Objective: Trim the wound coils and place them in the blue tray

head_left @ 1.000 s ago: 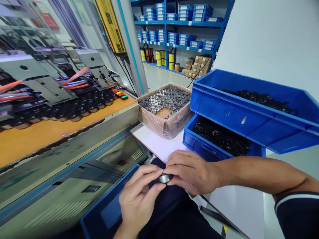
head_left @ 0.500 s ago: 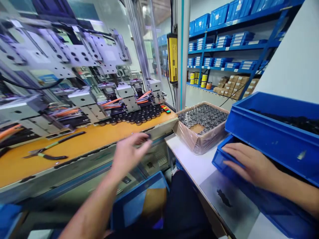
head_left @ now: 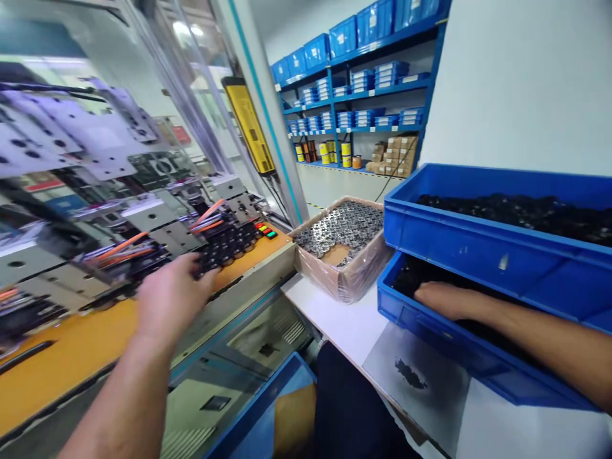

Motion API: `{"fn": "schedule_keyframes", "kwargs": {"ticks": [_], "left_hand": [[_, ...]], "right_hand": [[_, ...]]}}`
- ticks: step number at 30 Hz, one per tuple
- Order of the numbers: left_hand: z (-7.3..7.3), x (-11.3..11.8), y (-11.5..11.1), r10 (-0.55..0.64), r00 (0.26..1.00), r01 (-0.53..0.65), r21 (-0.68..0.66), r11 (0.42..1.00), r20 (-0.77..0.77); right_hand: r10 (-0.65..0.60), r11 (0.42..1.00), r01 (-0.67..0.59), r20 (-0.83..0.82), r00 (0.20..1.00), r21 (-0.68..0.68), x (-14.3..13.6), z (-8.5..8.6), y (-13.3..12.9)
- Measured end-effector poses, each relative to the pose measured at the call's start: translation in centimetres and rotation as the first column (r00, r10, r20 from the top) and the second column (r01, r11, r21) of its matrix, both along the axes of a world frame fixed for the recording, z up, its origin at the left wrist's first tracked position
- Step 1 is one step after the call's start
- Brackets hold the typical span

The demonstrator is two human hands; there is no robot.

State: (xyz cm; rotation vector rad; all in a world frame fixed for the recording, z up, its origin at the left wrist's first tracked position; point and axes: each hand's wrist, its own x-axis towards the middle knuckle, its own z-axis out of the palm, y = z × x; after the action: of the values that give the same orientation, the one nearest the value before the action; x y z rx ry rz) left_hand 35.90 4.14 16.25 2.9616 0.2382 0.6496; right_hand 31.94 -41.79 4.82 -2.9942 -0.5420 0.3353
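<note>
My left hand (head_left: 172,293) is over the orange worktop (head_left: 109,325), its thumb and fingers curled round a small black part at the fingertips, which is blurred. It is beside the rows of black round parts (head_left: 227,247) in front of the machine. My right hand (head_left: 442,299) is down inside the lower blue bin (head_left: 430,322), among dark parts. Its fingers are hidden there, so what they grip does not show. An upper blue bin (head_left: 478,233) holding a heap of black parts (head_left: 516,210) sits above it, overhanging the forearm.
A plastic-lined cardboard box (head_left: 354,284) of metallic parts stands between worktop and bins. Coloured buttons (head_left: 266,231) are at the worktop's end, near a metal post (head_left: 272,121). Machine blocks (head_left: 157,223) line the back. Below is another blue bin (head_left: 258,408).
My left hand has moved left and forward to the black round parts. The right hand has gone from the lower bin's rim down into it. The view has turned right.
</note>
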Motion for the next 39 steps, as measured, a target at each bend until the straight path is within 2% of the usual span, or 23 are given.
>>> {"fn": "schedule_keyframes", "kwargs": {"ticks": [2,4,6,8,11,15,18,21,23,25,28,29,30,31,32,33,35,37,39], "left_hand": [[-0.7,1.4,-5.6,-0.191,0.978,0.195,0.048,0.980,-0.079],[-1.8,3.2,-11.0,-0.317,0.932,0.333,0.071,0.940,-0.178],[-2.9,5.3,-15.0,-0.343,0.905,0.373,0.079,0.925,-0.252],[-3.7,7.2,-17.1,-0.307,0.899,0.346,0.077,0.935,-0.311],[-4.2,9.0,-17.7,-0.239,0.895,0.280,0.056,0.958,-0.377],[-4.4,9.8,-17.6,-0.220,0.891,0.238,-0.005,0.971,-0.396],[-4.3,9.4,-18.0,-0.250,0.901,0.234,-0.089,0.968,-0.353],[-3.6,7.2,-17.7,-0.340,0.904,0.288,-0.218,0.932,-0.260],[-3.4,4.0,-16.6,-0.445,0.879,0.376,-0.329,0.866,-0.168],[-4.0,-0.4,-15.1,-0.558,0.827,0.477,-0.450,0.755,-0.060],[-6.5,-7.2,-12.8,-0.624,0.778,0.534,-0.603,0.593,0.075],[-7.5,-9.1,-12.3,-0.627,0.762,0.546,-0.679,0.491,0.160],[-8.5,-10.7,-12.0,-0.598,0.748,0.553,-0.769,0.320,0.289],[-9.3,-11.9,-11.7,-0.564,0.739,0.547,-0.817,0.185,0.367],[-9.9,-12.9,-11.6,-0.524,0.736,0.538,-0.840,0.069,0.429],[-10.3,-13.7,-11.5,-0.493,0.738,0.531,-0.847,0.002,0.461],[-10.4,-14.6,-11.5,-0.473,0.742,0.534,-0.845,-0.010,0.475],[-10.2,-15.1,-11.5,-0.462,0.737,0.547,-0.837,-0.019,0.492],[-10.0,-15.4,-11.6,-0.458,0.732,0.537,-0.841,-0.067,0.504]], "right_hand": [[0.025,0.999,-0.027,-0.065,0.998,-0.033,0.3,0.1,0.1],[0.034,0.997,-0.041,-0.098,0.995,-0.067,0.5,0.4,0.2],[0.037,0.995,-0.047,-0.105,0.994,-0.090,0.5,0.8,0.2],[0.045,0.993,-0.054,-0.096,0.994,-0.100,0.4,1.2,0.3],[0.057,0.993,-0.064,-0.069,0.996,-0.096,0.6,1.6,0.3],[0.083,0.994,-0.085,-0.025,0.996,-0.067,1.0,1.7,0.4],[0.114,0.993,-0.114,0.032,0.993,-0.026,1.1,1.3,0.4],[0.139,0.989,-0.143,0.118,0.983,0.026,1.0,0.8,0.1],[0.134,0.987,-0.150,0.206,0.969,0.065,0.9,0.8,-0.3],[0.105,0.983,-0.147,0.311,0.945,0.113,0.8,1.2,-0.6],[0.053,0.968,-0.157,0.450,0.891,0.198,-0.1,2.7,0.5],[0.057,0.949,-0.202,0.499,0.865,0.241,-0.6,3.4,1.4],[0.078,0.916,-0.277,0.552,0.830,0.288,-1.3,4.1,2.6],[0.110,0.865,-0.376,0.605,0.788,0.332,-2.1,4.8,4.1],[0.146,0.793,-0.484,0.655,0.741,0.370,-3.0,5.4,5.6],[0.182,0.719,-0.573,0.689,0.702,0.393,-3.9,5.9,7.3],[0.252,0.609,-0.674,0.703,0.665,0.418,-5.5,6.4,10.2],[0.296,0.544,-0.715,0.696,0.654,0.440,-6.8,6.3,12.3],[0.291,0.485,-0.750,0.726,0.624,0.450,-7.6,5.7,13.4]]}}
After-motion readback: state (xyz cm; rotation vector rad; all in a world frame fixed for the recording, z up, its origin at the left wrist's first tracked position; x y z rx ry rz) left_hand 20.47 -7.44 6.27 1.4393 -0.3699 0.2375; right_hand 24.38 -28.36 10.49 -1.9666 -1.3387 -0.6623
